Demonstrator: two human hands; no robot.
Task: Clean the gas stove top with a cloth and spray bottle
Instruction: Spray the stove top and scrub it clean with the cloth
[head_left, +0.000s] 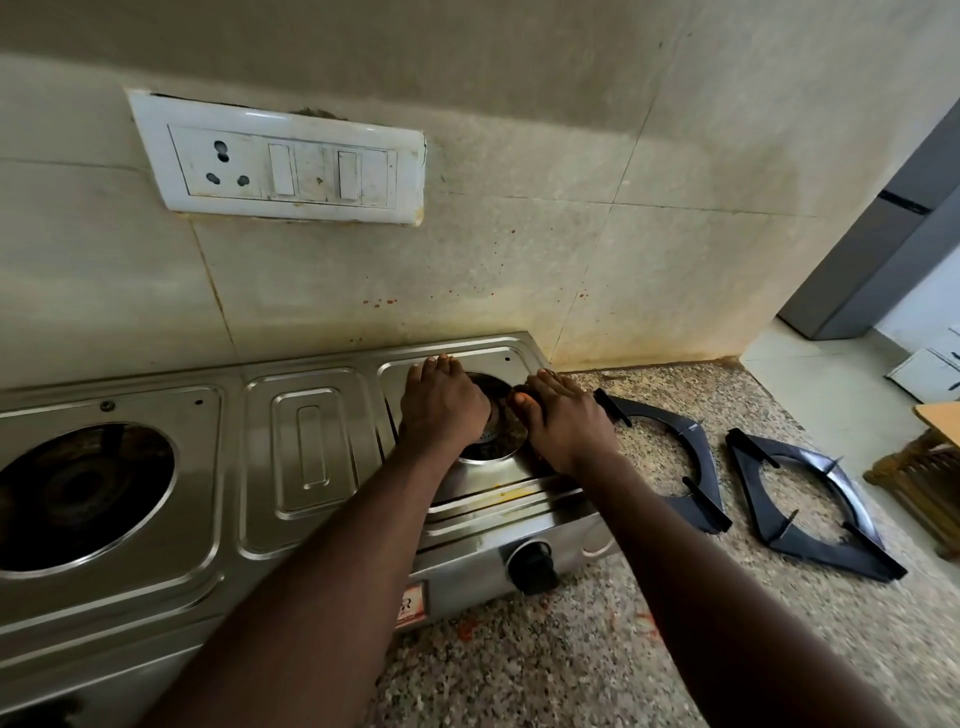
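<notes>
You are clearing the stove (311, 441) before any wiping starts. Your left hand (441, 410) and right hand (566, 421) sit on either side of the right burner (485, 447), fingers laid forward over the steel and the right thumb against the burner head. Your palms hide the contact, so I cannot tell whether either hand actually grips it or only rests there.

Both pan supports (670, 457) lie off the stove on the worktop (571, 665), just to its right. Neither the cloth nor the spray bottle is in view, so you will probably need to find them next. If you mean to lift the burner, raise it straight and set it beside the supports.

The worktop is speckled stone with reddish smears near the stove's front knob (532, 566). Yellow grime lines the stove's front lip. Behind it, the tiled wall (519, 270) shows red spatters and carries a stained socket panel (280, 161).
</notes>
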